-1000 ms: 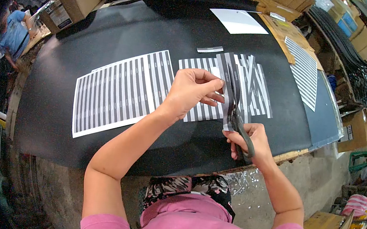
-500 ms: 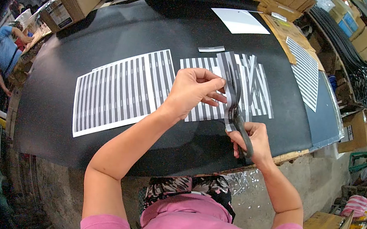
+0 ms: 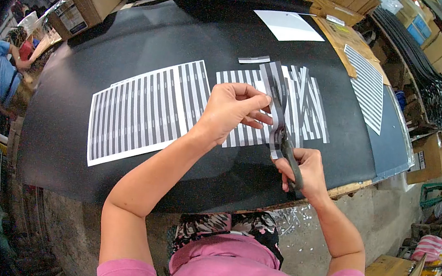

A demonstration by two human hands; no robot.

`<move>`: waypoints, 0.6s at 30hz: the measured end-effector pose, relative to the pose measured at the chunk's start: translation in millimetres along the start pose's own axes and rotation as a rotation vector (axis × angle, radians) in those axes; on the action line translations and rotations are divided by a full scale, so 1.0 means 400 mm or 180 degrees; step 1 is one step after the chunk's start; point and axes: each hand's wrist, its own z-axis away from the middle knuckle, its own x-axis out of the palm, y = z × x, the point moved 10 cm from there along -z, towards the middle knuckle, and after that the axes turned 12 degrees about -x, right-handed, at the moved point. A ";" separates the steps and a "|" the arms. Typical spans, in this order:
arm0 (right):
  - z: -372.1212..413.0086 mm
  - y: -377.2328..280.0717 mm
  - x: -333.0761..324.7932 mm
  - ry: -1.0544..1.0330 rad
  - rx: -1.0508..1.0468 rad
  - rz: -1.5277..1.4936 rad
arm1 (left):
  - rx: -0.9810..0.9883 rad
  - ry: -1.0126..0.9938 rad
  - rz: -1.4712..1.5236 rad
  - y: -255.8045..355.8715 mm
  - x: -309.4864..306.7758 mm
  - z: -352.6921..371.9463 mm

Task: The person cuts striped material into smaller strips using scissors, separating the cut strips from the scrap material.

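Note:
My left hand (image 3: 233, 109) pinches a dark striped paper strip (image 3: 271, 81) between thumb and fingers, holding it above the table. My right hand (image 3: 308, 172) is wrapped round the handles of black-handled scissors (image 3: 294, 171). The blades point away from me and lie along the strip, partly hidden by it. Beneath them rests a pile of cut black-and-white strips (image 3: 311, 107), some crossing one another. Left of my left hand lie striped sheets (image 3: 142, 110), overlapping. A single short strip (image 3: 254, 60) lies apart beyond the pile.
The dark table top (image 3: 67, 148) spans the middle. A white sheet (image 3: 291, 27) and another striped sheet (image 3: 367, 89) lie toward the back and right. A cardboard box (image 3: 92, 0) stands at the back left. Another person (image 3: 2, 72) is at the far left. Paper scraps (image 3: 298, 223) litter the floor.
The scissors have closed somewhat along the strip, their handles drawing nearer together. My left hand has hardly moved. The person at the far left has shifted posture.

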 end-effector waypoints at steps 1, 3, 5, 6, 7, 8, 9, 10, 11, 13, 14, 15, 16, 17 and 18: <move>-0.001 0.000 0.000 0.0008 -0.0007 -0.0001 | -0.0009 0.0005 -0.0008 -0.001 -0.001 -0.001; 0.000 0.003 0.001 0.0005 0.0008 -0.0009 | -0.0058 0.0023 -0.0060 -0.001 0.000 0.003; 0.000 0.002 -0.002 0.0019 0.0003 -0.0008 | -0.0085 0.0025 -0.0117 0.008 0.003 0.001; 0.001 0.003 0.000 0.0003 0.0015 -0.0069 | -0.0075 0.0083 -0.0204 0.014 -0.002 0.000; 0.000 0.002 0.003 -0.0019 0.0029 -0.0133 | -0.0067 0.0148 -0.0290 0.020 -0.009 0.000; 0.001 -0.006 0.005 -0.0053 -0.0001 -0.0112 | -0.0015 0.0161 -0.0208 0.024 -0.020 -0.006; 0.002 -0.009 0.007 -0.0057 -0.0009 -0.0114 | -0.0009 0.0165 -0.0212 0.022 -0.027 -0.014; 0.004 -0.009 0.011 -0.0088 0.0014 -0.0099 | 0.0130 0.0210 -0.0144 0.029 -0.039 -0.019; 0.005 -0.008 0.015 -0.0122 0.0038 -0.0082 | 0.0270 0.0256 -0.0075 0.038 -0.048 -0.019; 0.001 0.005 0.015 -0.0131 0.0048 -0.0029 | 0.0293 0.0238 -0.0054 0.041 -0.050 -0.018; -0.001 0.010 0.015 -0.0131 0.0065 0.0024 | 0.0255 0.0208 -0.0021 0.039 -0.050 -0.019; -0.003 0.007 0.016 -0.0140 0.0063 0.0026 | 0.0216 0.0174 0.0012 0.037 -0.050 -0.020; -0.005 -0.002 0.016 -0.0153 0.0013 0.0117 | 0.0184 0.0168 0.0050 0.035 -0.053 -0.023; -0.008 -0.010 0.016 -0.0163 -0.0036 0.0207 | 0.0184 0.0169 0.0052 0.036 -0.053 -0.021; -0.010 -0.014 0.016 -0.0164 -0.0034 0.0209 | 0.0139 0.0177 -0.0009 0.033 -0.052 -0.020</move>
